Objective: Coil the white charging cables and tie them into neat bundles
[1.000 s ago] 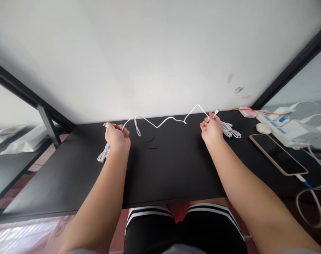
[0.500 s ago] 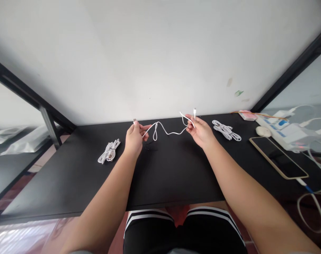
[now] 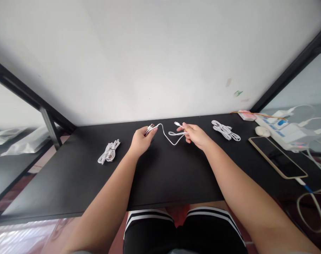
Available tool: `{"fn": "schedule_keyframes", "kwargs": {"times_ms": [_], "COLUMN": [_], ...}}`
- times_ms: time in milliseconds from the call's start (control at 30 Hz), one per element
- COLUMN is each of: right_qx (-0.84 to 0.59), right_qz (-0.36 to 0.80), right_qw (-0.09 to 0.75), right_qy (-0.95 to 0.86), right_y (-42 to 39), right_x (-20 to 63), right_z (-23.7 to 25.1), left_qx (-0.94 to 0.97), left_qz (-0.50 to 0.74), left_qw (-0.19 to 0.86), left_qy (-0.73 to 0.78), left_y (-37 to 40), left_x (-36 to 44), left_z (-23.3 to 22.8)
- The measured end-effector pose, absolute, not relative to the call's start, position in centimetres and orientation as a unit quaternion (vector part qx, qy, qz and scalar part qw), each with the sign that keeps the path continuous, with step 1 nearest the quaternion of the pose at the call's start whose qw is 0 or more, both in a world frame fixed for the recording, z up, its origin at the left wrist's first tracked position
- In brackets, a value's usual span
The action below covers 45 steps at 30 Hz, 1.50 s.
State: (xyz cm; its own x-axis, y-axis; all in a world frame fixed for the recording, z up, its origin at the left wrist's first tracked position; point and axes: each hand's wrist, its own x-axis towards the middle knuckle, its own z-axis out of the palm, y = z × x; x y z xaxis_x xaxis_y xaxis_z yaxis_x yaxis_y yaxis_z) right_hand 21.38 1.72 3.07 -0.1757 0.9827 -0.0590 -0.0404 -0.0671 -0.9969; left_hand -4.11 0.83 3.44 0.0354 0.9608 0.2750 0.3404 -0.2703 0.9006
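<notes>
A loose white cable [image 3: 169, 136] hangs in a short loop between my two hands above the black table [image 3: 163, 176]. My left hand [image 3: 140, 141] pinches the end with the wider plug. My right hand [image 3: 195, 135] holds the other end, whose small plug points left past my fingers. A bundled white cable [image 3: 109, 151] lies on the table to the left of my left hand. Another bundled white cable [image 3: 225, 129] lies to the right of my right hand.
A phone [image 3: 277, 156] with a plugged-in cord lies at the right of the table, beside a white mouse [image 3: 262, 131], a power strip [image 3: 284, 128] and a pink box [image 3: 245, 114]. A white wall stands behind the table. My knees in black shorts show below its front edge.
My hands have come in from the two bundles toward the middle of the table. The long cable stretched between them has slackened into a short loop.
</notes>
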Motion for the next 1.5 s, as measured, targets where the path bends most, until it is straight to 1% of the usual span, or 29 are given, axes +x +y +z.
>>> {"fn": "schedule_keyframes", "kwargs": {"times_ms": [67, 133, 233, 300, 400, 467, 533, 633, 700, 800, 933, 1067, 1233, 1333, 1500], "right_qx": [-0.442, -0.435, -0.450, -0.446, -0.429, -0.428, -0.434, -0.451, -0.464, -0.474, -0.475, -0.430, -0.361, -0.386, -0.479], "right_qz": [0.567, 0.531, 0.425, 0.396, 0.462, 0.513, 0.545, 0.572, 0.570, 0.546, 0.495, 0.494, 0.512, 0.471, 0.313], "right_qw": [0.414, 0.403, 0.438, 0.477, 0.509, 0.514, 0.517, 0.512, 0.509, 0.504, 0.493, 0.496, 0.543, 0.529, 0.463], "right_qy": [-0.559, -0.605, -0.652, -0.645, -0.587, -0.538, -0.498, -0.455, -0.449, -0.471, -0.535, -0.570, -0.560, -0.591, -0.676], "right_y": [1.4, 1.2, 1.4, 1.7, 2.2, 2.4, 2.5, 2.3, 2.1, 1.9, 1.8, 1.8, 1.7, 1.7, 2.1], "right_x": [21.3, 21.1, 20.9, 20.8, 20.9, 21.2, 21.4, 21.2, 20.9, 20.6, 20.9, 20.8, 20.2, 20.2, 20.4], "right_z": [3.3, 3.4, 3.4, 3.2, 2.9, 2.8, 2.8, 3.0, 3.1, 3.2, 2.8, 2.7, 3.0, 3.0, 2.1], "left_qx": [0.640, 0.634, 0.621, 0.602, 0.543, 0.492, 0.455, 0.436, 0.445, 0.466, 0.464, 0.448, 0.459, 0.444, 0.387], "left_qz": [0.491, 0.516, 0.563, 0.591, 0.628, 0.646, 0.655, 0.658, 0.654, 0.639, 0.627, 0.610, 0.585, 0.596, 0.602], "left_qw": [0.325, 0.302, 0.265, 0.277, 0.368, 0.437, 0.477, 0.490, 0.483, 0.476, 0.490, 0.505, 0.524, 0.535, 0.595], "left_qy": [0.494, 0.490, 0.477, 0.460, 0.418, 0.387, 0.369, 0.369, 0.376, 0.386, 0.388, 0.414, 0.414, 0.402, 0.367], "left_y": [0.6, 0.5, 0.5, 0.6, 0.7, 0.7, 0.7, 0.7, 0.7, 0.8, 1.0, 1.1, 1.1, 1.1, 1.2], "left_x": [-3.9, -3.9, -3.8, -3.7, -3.6, -3.6, -3.6, -3.7, -3.6, -3.5, -3.4, -3.4, -2.9, -2.6, -2.8], "left_z": [3.7, 3.9, 4.2, 4.3, 4.5, 4.7, 5.0, 5.1, 4.9, 4.4, 3.9, 3.7, 3.2, 2.9, 2.7]}}
